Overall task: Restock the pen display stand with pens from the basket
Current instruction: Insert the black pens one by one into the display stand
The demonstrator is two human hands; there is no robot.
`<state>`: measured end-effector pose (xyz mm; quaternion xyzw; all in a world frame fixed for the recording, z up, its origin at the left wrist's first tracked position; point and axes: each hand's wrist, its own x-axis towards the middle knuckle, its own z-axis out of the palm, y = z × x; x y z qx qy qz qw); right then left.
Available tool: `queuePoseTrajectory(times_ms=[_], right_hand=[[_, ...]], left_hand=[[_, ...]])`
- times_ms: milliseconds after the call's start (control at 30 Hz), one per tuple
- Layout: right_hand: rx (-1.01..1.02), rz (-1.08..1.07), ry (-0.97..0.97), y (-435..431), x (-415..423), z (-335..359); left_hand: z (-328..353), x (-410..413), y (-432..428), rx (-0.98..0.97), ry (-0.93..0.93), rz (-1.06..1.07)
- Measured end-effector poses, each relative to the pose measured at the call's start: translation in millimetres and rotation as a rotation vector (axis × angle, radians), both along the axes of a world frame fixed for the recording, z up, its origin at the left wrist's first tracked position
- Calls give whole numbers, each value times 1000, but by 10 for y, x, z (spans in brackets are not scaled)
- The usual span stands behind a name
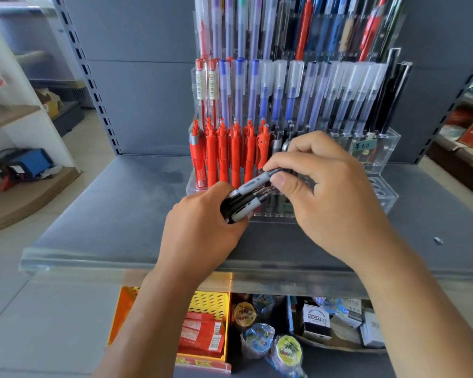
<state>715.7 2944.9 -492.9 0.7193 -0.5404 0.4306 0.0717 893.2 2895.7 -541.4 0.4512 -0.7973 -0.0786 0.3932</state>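
A bundle of black-and-grey pens [238, 205] lies tilted in the left hand [202, 222] before the clear tiered display stand [380, 156] with its upright red pens [224, 156] — the topmost grey-barrelled pen [254, 182] pinched by the right hand [325, 186].

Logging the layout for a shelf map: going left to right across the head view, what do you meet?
Blue device → left hand gripping black pens → right hand pinching one of them → small metal piece
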Motion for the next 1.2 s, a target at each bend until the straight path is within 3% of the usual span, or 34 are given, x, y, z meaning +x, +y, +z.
queuePoseTrajectory(times_ms=[200,433,733,967,1200], right_hand=[[41,-61,-57,48,-102,64],[69,-219,342,135,328,46],[124,-308,433,131,320,90],[-92,-338,157,202,79,327],[-225,-85,-339,224,-7,362]], left_hand=[[1,0,-6,18,-15,13],[11,5,15,52,-26,-55],[-16,7,4,46,-104,-33],[-16,5,10,56,-50,-5],[-21,-3,6,75,-62,11]])
